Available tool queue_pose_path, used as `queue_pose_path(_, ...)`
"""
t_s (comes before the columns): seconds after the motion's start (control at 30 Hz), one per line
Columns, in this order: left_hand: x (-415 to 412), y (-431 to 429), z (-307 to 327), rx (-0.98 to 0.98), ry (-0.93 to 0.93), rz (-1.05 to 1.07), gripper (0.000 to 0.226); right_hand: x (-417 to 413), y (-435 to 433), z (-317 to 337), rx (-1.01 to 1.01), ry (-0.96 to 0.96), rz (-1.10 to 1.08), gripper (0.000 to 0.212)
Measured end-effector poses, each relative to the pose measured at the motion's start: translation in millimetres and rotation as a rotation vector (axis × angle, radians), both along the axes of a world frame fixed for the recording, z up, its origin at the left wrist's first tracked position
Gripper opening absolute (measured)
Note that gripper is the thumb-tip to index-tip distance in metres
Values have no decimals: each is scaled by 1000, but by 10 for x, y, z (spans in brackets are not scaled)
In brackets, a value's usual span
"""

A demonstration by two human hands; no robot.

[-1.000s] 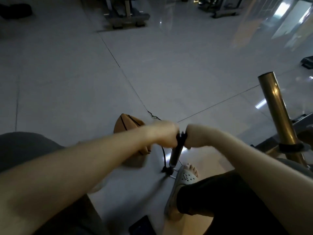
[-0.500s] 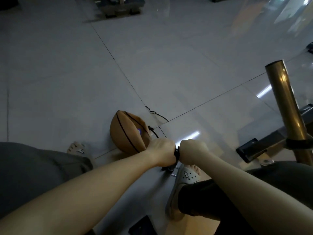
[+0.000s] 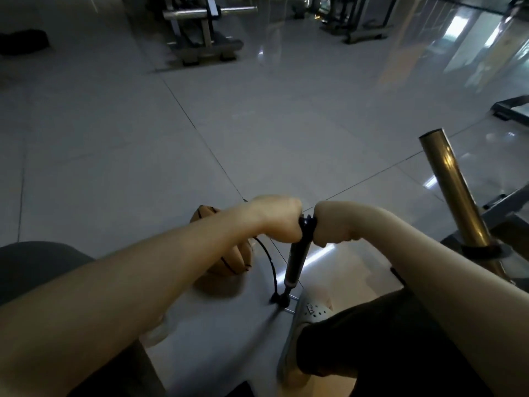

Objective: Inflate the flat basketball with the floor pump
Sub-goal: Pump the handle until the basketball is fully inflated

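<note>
A slim floor pump (image 3: 296, 262) stands on the grey tiles, its handle raised high. My left hand (image 3: 276, 219) grips the left half of the black handle and my right hand (image 3: 333, 224) grips the right half. A black hose (image 3: 270, 265) curves from the pump's base toward the orange basketball (image 3: 229, 259), which lies sagging on the floor just left of the pump, partly hidden behind my left forearm. My foot in a pale clog (image 3: 307, 313) rests by the pump's base.
A brass-coloured tube (image 3: 455, 193) rises at the right from a metal frame. Gym machines (image 3: 200, 32) stand far back. A dark flat object lies at the bottom edge, near my feet. Open tiled floor stretches ahead.
The handle was high, went down to the pump's base half a second ago, and is now pulled up again with both hands on it. The camera has tilted up.
</note>
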State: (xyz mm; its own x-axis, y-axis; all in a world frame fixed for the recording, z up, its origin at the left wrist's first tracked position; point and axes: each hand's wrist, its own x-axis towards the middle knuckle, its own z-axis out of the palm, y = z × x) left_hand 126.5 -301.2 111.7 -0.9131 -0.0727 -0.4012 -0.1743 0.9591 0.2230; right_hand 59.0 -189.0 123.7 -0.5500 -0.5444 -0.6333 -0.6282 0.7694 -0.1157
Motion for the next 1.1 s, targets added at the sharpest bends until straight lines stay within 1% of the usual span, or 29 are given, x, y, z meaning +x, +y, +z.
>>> queue_pose_path(0.07, -32, -16, 9, 8, 8, 10, 13, 1, -5, 27, -14, 21, -9, 23)
queue_pose_path(0.1, -30, -24, -96, 7, -17, 2, 12, 13, -10, -82, 0, 33, 2, 23)
queue_pose_path(0.17, 18, -7, -422, 17, -60, -23, 6, 60, -21, -461, 46, 59, 40, 21)
queue_pose_path(0.27, 94, 52, -1017, 7, -32, -12, 9, 98, -52, -1039, 158, 117, 90, 19)
queue_pose_path(0.33, 94, 99, -1296, -4, -24, 17, 9, 90, -75, -1260, 225, 167, 105, 20)
queue_pose_path(0.4, 33, 101, -1405, -7, -6, 32, 8, 32, -108, -1331, 241, 196, 89, 19)
queue_pose_path(0.5, -6, 72, -1376, -17, 11, 18, 10, -29, -113, -1332, 222, 173, 76, 14)
queue_pose_path(0.6, 82, 145, -1324, -45, -19, -6, 9, 30, -52, -1302, 249, 108, 96, 16)
queue_pose_path(0.7, 194, 212, -1180, -70, -58, -41, 9, 124, -19, -1141, 281, -31, 87, 18)
queue_pose_path(0.77, 194, 137, -915, -69, -40, -45, 6, 91, -55, -839, 235, -77, 85, 17)
queue_pose_path(0.87, 91, -46, -262, -58, 3, -12, 4, -60, -118, -217, 77, -69, 45, 12)
queue_pose_path(0.93, -6, -139, 123, -39, 35, 19, 8, -161, -161, 129, 14, -66, 25, 12)
queue_pose_path(0.97, -44, -155, 210, -25, 42, 21, 10, -193, -180, 212, 9, -58, 22, 12)
queue_pose_path(1.03, -66, -163, 178, 2, 30, 23, 12, -202, -200, 187, 40, -58, 24, 13)
queue_pose_path(1.1, -36, -117, -138, 13, 23, -2, 13, -182, -168, -132, 98, -93, 35, 15)
